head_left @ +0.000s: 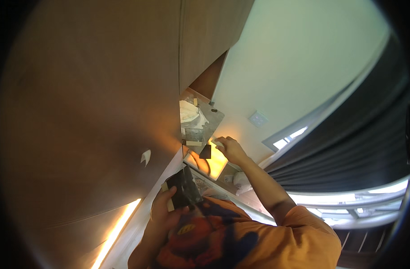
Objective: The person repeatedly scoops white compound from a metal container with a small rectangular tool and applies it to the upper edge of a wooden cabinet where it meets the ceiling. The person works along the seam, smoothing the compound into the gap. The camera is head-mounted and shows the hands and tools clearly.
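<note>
My left hand point(167, 206) is wrapped round a dark, flat, box-like thing point(185, 184) with a cream edge, held close to my chest. Its thumb presses on the cream side. Farther forward and to the right, my right hand point(232, 149) reaches over a brightly lit yellow surface point(218, 162). The fingers of that hand are bent and look apart, and I make out nothing between them. Just left of the fingertips, a small dark square point(205, 151) shows against the glow.
A large brown wooden panel point(102, 98) fills the left. Beyond the lit surface, a grey surface point(216, 119) bears a crumpled white thing point(189, 112). A pale wall point(281, 58) with a switch plate point(258, 118) rises on the right, beside a dark curtain point(348, 139).
</note>
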The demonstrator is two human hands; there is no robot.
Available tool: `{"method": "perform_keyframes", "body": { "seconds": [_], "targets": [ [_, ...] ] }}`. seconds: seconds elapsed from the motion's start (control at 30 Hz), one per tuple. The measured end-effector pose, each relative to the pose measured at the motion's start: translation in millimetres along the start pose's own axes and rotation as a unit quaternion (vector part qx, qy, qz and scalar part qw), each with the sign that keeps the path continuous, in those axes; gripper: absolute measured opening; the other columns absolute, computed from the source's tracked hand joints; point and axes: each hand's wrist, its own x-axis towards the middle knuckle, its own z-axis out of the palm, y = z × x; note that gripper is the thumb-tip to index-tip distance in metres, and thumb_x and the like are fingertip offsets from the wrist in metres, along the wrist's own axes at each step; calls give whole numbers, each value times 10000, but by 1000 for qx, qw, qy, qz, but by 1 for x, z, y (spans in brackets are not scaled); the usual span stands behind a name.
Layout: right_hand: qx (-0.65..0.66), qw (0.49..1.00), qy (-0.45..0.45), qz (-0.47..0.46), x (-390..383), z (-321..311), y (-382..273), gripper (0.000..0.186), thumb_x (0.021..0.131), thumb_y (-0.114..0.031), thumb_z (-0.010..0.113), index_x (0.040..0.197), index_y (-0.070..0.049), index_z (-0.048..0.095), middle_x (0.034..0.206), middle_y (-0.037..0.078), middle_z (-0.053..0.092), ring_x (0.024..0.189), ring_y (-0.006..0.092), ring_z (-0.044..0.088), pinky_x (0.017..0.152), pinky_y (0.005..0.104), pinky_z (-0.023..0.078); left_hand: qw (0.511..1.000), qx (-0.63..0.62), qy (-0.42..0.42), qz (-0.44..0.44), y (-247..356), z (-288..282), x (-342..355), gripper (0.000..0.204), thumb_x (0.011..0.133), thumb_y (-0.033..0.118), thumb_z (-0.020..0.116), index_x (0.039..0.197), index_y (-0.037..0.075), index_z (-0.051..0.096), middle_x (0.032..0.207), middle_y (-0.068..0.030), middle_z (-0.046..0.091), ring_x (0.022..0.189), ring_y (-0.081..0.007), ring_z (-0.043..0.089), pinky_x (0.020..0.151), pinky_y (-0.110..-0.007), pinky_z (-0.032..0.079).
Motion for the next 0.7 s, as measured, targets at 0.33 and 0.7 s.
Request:
{"method": "perform_keyframes", "body": {
  "seconds": [0.33,0.7],
  "targets": [
    [-68,986,-37,-147,223,60,72,244,966,-187,635,1194,-123,696,1087,235,626,1044,415,648,906,501,534,992,-100,61,39,-21,44,25,434,966,242,592,1346,38,546,1080,-137,710,818,-234,732,490,-316,547],
    [-187,945,-109,-245,252,71,82,201,866,-99,667,1052,-42,717,1059,220,646,1079,399,655,911,484,548,976,-167,99,96,-34,68,32,431,968,204,606,1338,0,521,1086,-183,706,740,-277,733,433,-317,549]
  ]
}}
